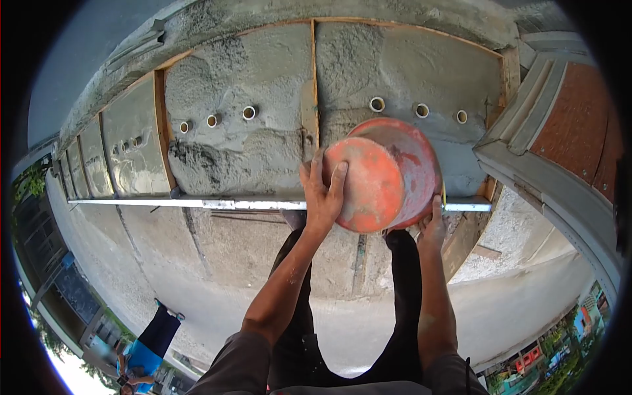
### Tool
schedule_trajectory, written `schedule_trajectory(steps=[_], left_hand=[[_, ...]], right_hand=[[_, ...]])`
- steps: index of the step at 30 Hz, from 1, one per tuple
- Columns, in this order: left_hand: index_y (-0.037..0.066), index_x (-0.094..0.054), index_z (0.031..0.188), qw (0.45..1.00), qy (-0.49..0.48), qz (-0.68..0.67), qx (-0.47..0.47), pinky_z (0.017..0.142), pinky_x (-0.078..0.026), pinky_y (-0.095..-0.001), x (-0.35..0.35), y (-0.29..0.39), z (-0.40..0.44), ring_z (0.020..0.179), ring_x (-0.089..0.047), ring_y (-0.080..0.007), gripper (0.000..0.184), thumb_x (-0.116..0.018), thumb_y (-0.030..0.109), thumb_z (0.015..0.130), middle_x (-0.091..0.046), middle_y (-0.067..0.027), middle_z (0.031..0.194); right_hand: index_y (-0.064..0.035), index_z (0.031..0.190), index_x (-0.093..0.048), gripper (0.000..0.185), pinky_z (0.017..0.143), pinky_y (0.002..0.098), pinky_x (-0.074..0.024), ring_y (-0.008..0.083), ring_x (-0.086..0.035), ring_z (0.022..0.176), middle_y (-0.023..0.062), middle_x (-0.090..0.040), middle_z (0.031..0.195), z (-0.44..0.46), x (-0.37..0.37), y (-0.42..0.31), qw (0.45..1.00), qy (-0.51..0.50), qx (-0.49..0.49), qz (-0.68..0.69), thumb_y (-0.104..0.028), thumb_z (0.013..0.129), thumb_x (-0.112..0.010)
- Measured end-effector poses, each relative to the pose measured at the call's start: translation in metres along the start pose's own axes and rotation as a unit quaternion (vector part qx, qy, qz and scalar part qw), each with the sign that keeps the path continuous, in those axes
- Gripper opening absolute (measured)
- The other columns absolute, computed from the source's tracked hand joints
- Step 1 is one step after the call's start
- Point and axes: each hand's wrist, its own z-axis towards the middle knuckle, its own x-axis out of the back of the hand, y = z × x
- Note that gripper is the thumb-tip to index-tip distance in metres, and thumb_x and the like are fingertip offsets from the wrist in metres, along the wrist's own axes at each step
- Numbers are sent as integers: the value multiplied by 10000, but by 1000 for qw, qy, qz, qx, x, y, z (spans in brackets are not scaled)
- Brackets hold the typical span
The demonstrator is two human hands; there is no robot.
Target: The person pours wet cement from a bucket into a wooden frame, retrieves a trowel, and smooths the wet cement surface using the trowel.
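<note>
Head view: tilted orange bucket (pixel 385 181), scuffed, smeared grey, left hand (pixel 322 201) clasped on its base (pixel 368 191), right hand (pixel 432 227) on its rim (pixel 388 122).

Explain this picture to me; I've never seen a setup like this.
There is no machine here: someone works bare-handed. The one picture comes from a camera worn on the head, looking forward and down, and the scene looks bent. The left hand holds a red bucket at its base, the right hand near its rim; the bucket is tilted, its base toward the camera. Beyond lies wet-looking concrete, split by wooden strips, with round pipe ends showing in rows. Another person is at the lower left.
</note>
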Motion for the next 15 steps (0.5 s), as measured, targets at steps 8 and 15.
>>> schedule_trajectory(steps=[8,15], left_hand=[[3,-518,1394,998,-19,13,-52,994,-412,-428,7,16,5,1067,-515,-333,611,-676,388,946,-488,-217,1152],[-1,-523,1384,998,-31,-1,-63,956,-431,-432,-1,26,-1,1036,-514,-336,634,-719,378,915,-506,-216,1124]], right_hand=[[-254,609,-384,493,381,260,-216,34,-270,382,-114,-298,490,-11,13,2,999,-42,-10,33,-408,965,-688],[-213,688,-436,460,436,273,-223,53,-255,434,-107,-265,534,-13,33,-8,999,-14,5,-31,-511,957,-661]])
